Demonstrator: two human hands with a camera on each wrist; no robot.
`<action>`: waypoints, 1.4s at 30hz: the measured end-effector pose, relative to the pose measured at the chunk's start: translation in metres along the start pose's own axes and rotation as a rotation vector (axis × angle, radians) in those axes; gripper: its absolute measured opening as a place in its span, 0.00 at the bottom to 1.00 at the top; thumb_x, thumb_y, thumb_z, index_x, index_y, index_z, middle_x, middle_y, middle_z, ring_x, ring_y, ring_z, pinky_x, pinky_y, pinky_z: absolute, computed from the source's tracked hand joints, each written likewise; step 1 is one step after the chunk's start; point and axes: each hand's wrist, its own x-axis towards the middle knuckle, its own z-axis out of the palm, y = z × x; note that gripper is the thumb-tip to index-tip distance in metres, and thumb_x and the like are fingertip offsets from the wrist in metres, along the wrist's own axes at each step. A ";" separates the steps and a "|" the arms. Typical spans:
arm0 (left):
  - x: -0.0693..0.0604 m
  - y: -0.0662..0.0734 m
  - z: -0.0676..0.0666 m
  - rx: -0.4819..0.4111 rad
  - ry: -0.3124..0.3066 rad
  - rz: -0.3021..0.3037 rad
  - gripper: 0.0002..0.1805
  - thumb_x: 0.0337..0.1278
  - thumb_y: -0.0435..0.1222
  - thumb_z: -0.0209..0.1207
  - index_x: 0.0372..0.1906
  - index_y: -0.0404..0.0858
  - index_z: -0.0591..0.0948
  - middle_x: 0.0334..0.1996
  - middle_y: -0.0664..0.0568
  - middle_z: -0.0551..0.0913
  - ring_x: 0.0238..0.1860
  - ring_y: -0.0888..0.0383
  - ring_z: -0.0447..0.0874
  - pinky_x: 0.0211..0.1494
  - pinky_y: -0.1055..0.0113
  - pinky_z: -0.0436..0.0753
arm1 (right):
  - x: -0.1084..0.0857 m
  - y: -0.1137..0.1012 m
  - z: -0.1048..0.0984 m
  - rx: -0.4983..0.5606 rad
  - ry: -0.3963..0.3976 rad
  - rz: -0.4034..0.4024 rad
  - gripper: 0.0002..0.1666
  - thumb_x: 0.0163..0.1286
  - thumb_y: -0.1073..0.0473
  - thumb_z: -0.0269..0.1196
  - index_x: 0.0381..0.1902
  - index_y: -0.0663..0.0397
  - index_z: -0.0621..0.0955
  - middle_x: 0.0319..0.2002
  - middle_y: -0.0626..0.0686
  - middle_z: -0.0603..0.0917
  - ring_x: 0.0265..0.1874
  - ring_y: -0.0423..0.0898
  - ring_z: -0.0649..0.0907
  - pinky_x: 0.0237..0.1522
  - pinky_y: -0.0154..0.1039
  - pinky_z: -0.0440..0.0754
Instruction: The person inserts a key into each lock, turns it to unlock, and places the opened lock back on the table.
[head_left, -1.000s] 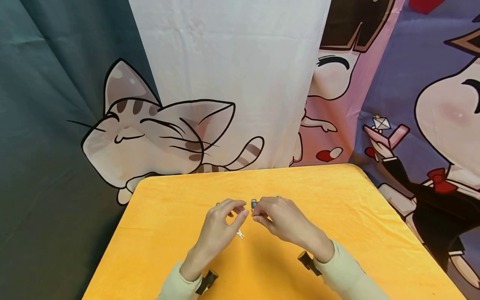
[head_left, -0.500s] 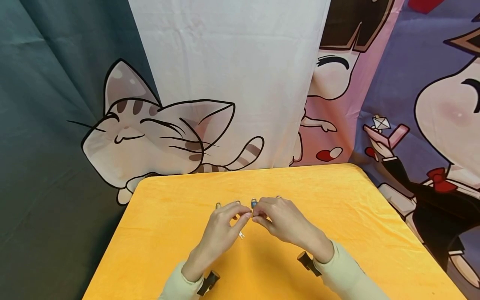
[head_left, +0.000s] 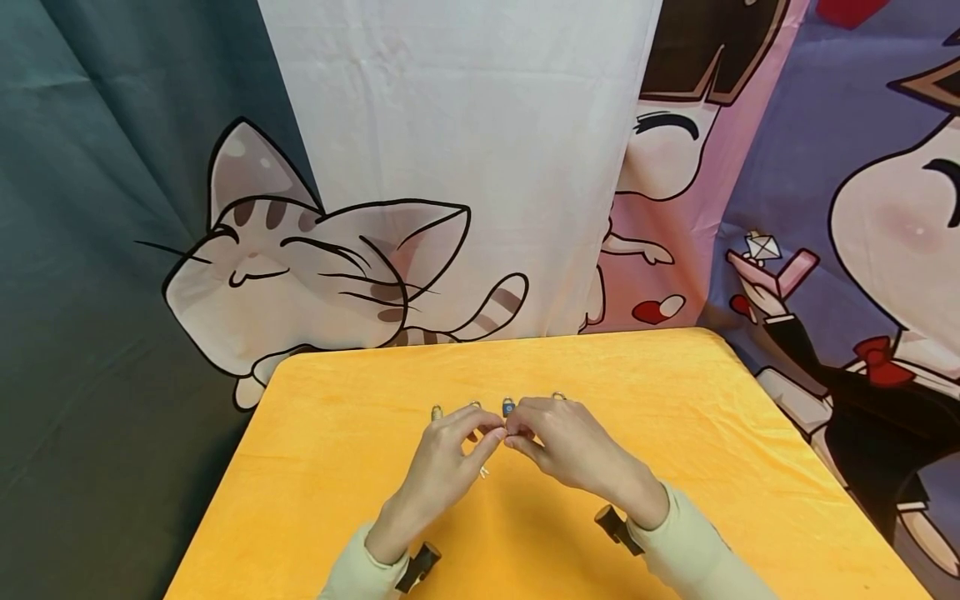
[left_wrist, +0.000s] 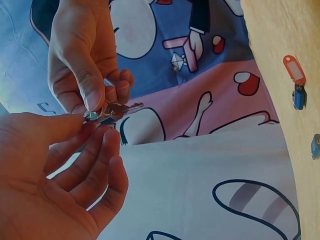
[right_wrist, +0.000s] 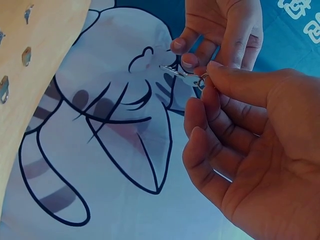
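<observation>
Both hands meet over the table in the head view. My right hand (head_left: 566,437) pinches a small metal key ring (right_wrist: 202,81) between thumb and forefinger, with a key (right_wrist: 178,75) hanging off it. My left hand (head_left: 442,454) also pinches at the ring, thumb against fingertips, seen best in the left wrist view. There the keys (left_wrist: 119,108) stick out past the touching fingers, which partly cover the ring. A blue padlock (head_left: 508,407) lies just beyond the fingertips. Below my left thumb, other silver keys (head_left: 483,472) lie on the cloth, partly hidden.
A brass padlock (head_left: 437,412) lies behind my left hand. In the right wrist view several small padlocks, one of them brassy (right_wrist: 26,56), lie on the table. A blue piece (left_wrist: 299,97) with a red loop-shaped top shows in the left wrist view. Yellow cloth (head_left: 637,367) covers the table.
My left hand has moved slightly right, bringing its fingertips to my right hand's at the key ring. It now covers more of the silver keys. The right hand has barely moved.
</observation>
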 end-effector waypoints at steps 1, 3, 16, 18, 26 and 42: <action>0.000 0.000 0.000 -0.004 0.002 0.003 0.05 0.66 0.42 0.60 0.38 0.49 0.84 0.32 0.65 0.83 0.36 0.72 0.79 0.43 0.65 0.80 | 0.000 0.000 0.000 0.000 -0.002 -0.001 0.07 0.62 0.54 0.70 0.29 0.41 0.81 0.25 0.36 0.77 0.23 0.29 0.74 0.29 0.29 0.75; 0.000 0.000 0.000 -0.008 0.007 0.013 0.04 0.66 0.42 0.60 0.37 0.49 0.84 0.31 0.65 0.83 0.35 0.71 0.79 0.40 0.69 0.79 | 0.000 -0.001 -0.001 0.007 -0.011 0.000 0.07 0.62 0.54 0.70 0.29 0.41 0.81 0.24 0.36 0.77 0.22 0.30 0.73 0.27 0.27 0.73; 0.000 -0.001 -0.001 -0.054 0.039 0.064 0.06 0.67 0.40 0.60 0.34 0.47 0.84 0.29 0.63 0.82 0.32 0.71 0.78 0.38 0.67 0.82 | -0.002 -0.003 0.000 0.032 -0.020 0.013 0.06 0.64 0.52 0.69 0.30 0.41 0.81 0.26 0.36 0.78 0.25 0.30 0.77 0.29 0.27 0.76; 0.000 -0.001 -0.001 -0.060 0.046 0.071 0.06 0.67 0.39 0.60 0.34 0.46 0.84 0.29 0.62 0.82 0.32 0.70 0.79 0.36 0.69 0.82 | -0.002 -0.003 0.000 0.033 -0.009 0.021 0.05 0.64 0.51 0.69 0.31 0.40 0.82 0.26 0.36 0.78 0.25 0.30 0.77 0.32 0.31 0.79; 0.002 -0.004 -0.001 -0.100 0.107 0.130 0.05 0.67 0.37 0.60 0.35 0.44 0.84 0.29 0.59 0.83 0.32 0.66 0.79 0.34 0.65 0.82 | -0.002 -0.002 0.008 0.086 0.060 0.015 0.04 0.67 0.52 0.66 0.37 0.41 0.82 0.32 0.40 0.81 0.31 0.33 0.78 0.39 0.43 0.81; 0.003 -0.003 0.001 -0.165 0.160 0.117 0.04 0.65 0.34 0.61 0.35 0.42 0.84 0.30 0.56 0.86 0.30 0.65 0.79 0.34 0.64 0.82 | -0.006 -0.004 0.018 0.254 0.123 -0.003 0.05 0.72 0.53 0.62 0.43 0.43 0.82 0.40 0.41 0.86 0.35 0.34 0.83 0.37 0.30 0.82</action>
